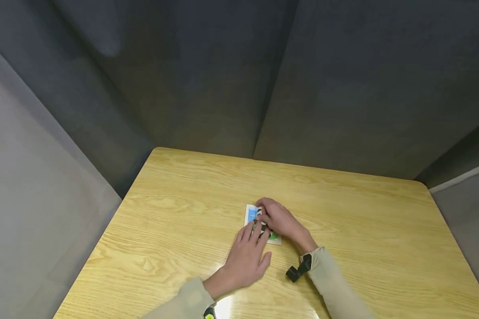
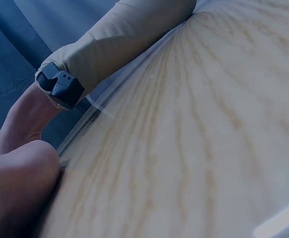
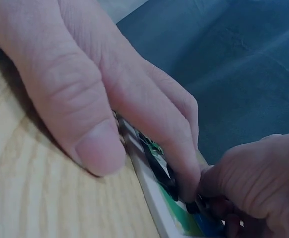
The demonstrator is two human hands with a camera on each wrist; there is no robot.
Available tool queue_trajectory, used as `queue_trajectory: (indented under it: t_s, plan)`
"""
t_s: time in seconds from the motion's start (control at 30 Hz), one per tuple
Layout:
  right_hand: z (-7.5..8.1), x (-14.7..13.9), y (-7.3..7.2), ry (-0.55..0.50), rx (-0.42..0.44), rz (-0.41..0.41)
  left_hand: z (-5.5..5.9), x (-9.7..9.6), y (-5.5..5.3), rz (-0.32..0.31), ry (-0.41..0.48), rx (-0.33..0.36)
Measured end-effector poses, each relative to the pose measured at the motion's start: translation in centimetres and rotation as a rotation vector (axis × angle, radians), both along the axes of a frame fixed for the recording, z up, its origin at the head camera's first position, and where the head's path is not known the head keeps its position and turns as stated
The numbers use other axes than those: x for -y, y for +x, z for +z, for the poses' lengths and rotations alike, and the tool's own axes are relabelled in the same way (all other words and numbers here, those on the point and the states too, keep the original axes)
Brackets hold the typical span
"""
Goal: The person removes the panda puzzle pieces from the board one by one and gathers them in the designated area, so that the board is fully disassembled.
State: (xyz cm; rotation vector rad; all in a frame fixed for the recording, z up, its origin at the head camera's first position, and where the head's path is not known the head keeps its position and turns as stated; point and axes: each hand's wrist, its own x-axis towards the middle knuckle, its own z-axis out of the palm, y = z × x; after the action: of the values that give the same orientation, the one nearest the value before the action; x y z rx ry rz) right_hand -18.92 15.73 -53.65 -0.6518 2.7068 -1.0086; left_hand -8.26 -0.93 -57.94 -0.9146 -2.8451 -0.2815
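Note:
A small panda picture puzzle (image 1: pixel 274 239) with a white border, blue at the far end and green at the near end, lies on the wooden table, partly hidden by both hands. My left hand (image 1: pixel 245 261) reaches over its near side, fingers extended, fingertips pressing on the dark panda part. In the right wrist view the left thumb (image 3: pixel 102 148) rests beside the white edge. My right hand (image 1: pixel 281 219) curls over the far right part of the puzzle. Its thumb and finger (image 3: pixel 214 181) pinch a dark puzzle piece (image 3: pixel 191 207), mostly hidden, close to the left fingertips.
The wooden table (image 1: pixel 175 199) extends around both hands, with dark curtains (image 1: pixel 207 88) behind it and a pale grey panel (image 1: pixel 32 186) at left. A black wrist camera (image 1: pixel 299 268) sticks out from the right sleeve, low over the table.

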Motion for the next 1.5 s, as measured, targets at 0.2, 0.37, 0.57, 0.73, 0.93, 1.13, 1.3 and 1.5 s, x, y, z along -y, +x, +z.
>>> queue_trajectory:
  t_s: [0.2,0.37,0.57,0.73,0.93,1.13,1.3,1.5]
  plan:
    - [0.0,0.2,0.3,0.030,-0.013,-0.027,-0.2,0.0,0.0,0.005,-0.006,-0.004]
    - [-0.1,0.5,0.4,0.062,-0.034,-0.053,-0.2,0.0,0.0,-0.001,0.001,0.002]
    - [-0.2,0.8,0.7,0.116,-0.091,-0.053,0.2,0.0,0.1,-0.006,0.011,0.030]
    - [-0.1,0.8,1.0,0.113,-0.110,-0.074,0.4,0.0,0.1,-0.017,0.025,0.019]
    - [-0.1,0.9,1.2,0.103,-0.128,-0.063,0.2,0.1,0.2,-0.017,0.028,0.023]
    - [0.0,0.9,1.0,0.063,-0.097,-0.089,-0.1,0.2,0.3,-0.020,0.033,-0.005]
    - [0.0,1.1,1.0,0.024,-0.056,-0.086,-0.3,0.3,0.3,-0.025,0.036,-0.011]
    - [0.0,1.5,1.0,0.027,-0.057,-0.084,-0.3,0.5,0.2,-0.018,0.034,-0.016]
